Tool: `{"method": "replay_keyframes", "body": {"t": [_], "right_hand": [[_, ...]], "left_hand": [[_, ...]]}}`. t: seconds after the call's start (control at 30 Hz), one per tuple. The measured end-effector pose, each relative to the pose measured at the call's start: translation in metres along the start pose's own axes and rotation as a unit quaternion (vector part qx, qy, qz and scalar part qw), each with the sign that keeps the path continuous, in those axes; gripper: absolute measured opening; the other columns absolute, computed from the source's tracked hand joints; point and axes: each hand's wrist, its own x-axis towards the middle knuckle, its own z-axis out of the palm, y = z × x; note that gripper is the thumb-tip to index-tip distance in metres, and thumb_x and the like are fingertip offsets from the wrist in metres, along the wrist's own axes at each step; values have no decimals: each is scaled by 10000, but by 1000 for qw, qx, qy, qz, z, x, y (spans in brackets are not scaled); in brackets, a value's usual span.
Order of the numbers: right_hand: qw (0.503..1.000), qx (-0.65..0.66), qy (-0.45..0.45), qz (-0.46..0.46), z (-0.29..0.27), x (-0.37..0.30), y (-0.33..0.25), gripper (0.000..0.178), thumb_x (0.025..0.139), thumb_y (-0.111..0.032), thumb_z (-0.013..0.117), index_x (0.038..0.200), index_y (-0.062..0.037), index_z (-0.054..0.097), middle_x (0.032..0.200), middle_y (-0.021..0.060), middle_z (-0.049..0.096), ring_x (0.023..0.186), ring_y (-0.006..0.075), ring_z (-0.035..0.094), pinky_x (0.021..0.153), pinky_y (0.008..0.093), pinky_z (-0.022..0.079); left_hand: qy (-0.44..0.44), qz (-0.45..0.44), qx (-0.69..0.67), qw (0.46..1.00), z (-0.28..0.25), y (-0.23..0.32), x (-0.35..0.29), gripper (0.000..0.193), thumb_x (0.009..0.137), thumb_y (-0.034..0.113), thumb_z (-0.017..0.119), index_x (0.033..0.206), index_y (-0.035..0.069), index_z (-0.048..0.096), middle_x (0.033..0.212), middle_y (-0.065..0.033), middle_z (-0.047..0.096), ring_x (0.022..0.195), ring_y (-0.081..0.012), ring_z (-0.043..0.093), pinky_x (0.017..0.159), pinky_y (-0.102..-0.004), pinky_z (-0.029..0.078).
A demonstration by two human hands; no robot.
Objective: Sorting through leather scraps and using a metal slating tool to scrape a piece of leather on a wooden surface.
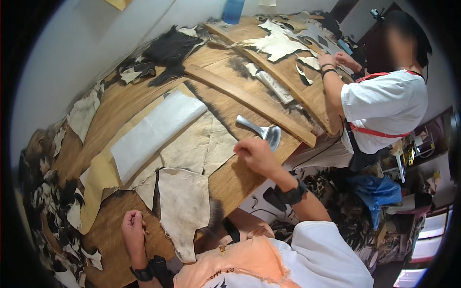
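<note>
My right hand (pixel 258 156) is closed, fingers bent together, at the right edge of a cream-coloured hide (pixel 216 144); whether it pinches anything is hidden. Just beyond it lies a metal half-moon knife (pixel 272 137) with a thick silver handle. My left hand (pixel 134 231) hovers or rests over the wooden table, curled shut, and what may be in its fingers does not show. Between the hands a separate hide piece (pixel 185 206) hangs toward the table's front edge. A folded white sheet (pixel 156 132) lies across tan paper (pixel 98 192) and the hide.
Two long wooden bars (pixel 249 103) cross the table (pixel 120 110), a whitish roll (pixel 274 87) beside them. Black fur (pixel 170 50) and scraps (pixel 57 216) line the wall side. A co-worker (pixel 384 96) handles pieces at the far right. A blue container (pixel 233 10) stands at the back.
</note>
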Motion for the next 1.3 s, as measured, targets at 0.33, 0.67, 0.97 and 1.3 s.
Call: {"method": "replay_keyframes", "body": {"t": [0.33, 0.67, 0.97, 1.3], "right_hand": [[914, -288, 188, 214, -89, 64, 106, 214, 735, -172, 624, 885, -30, 569, 870, 201, 594, 864, 358, 574, 755, 413, 451], [927, -267, 186, 187, -96, 75, 144, 152, 724, -165, 587, 760, -27, 640, 781, 199, 618, 775, 353, 598, 718, 429, 467], [956, -180, 189, 131, -81, 31, 28, 152, 751, -168, 605, 727, -23, 641, 639, 140, 613, 569, 268, 604, 551, 343, 463], [996, 69, 56, 21, 47, 30, -78, 125, 773, -126, 644, 793, -4, 661, 641, 115, 616, 563, 184, 600, 530, 251, 447]], "left_hand": [[-18, -3, -71, 997, -12, -15, 10, 129, 900, 153, 506, 848, 38, 535, 590, 6, 473, 394, -15, 336, 359, -171, 250], [-5, 0, -51, 999, -10, -15, 12, 120, 898, 138, 504, 850, 32, 532, 597, 6, 470, 388, -14, 325, 346, -173, 237], [16, -68, -22, 997, -10, 4, 2, 136, 888, 152, 504, 865, 28, 554, 612, 5, 498, 413, -22, 356, 367, -185, 266], [-24, -35, -75, 996, -7, 0, 3, 115, 881, 151, 527, 869, 41, 555, 607, 17, 505, 389, -10, 352, 349, -165, 251]]}}
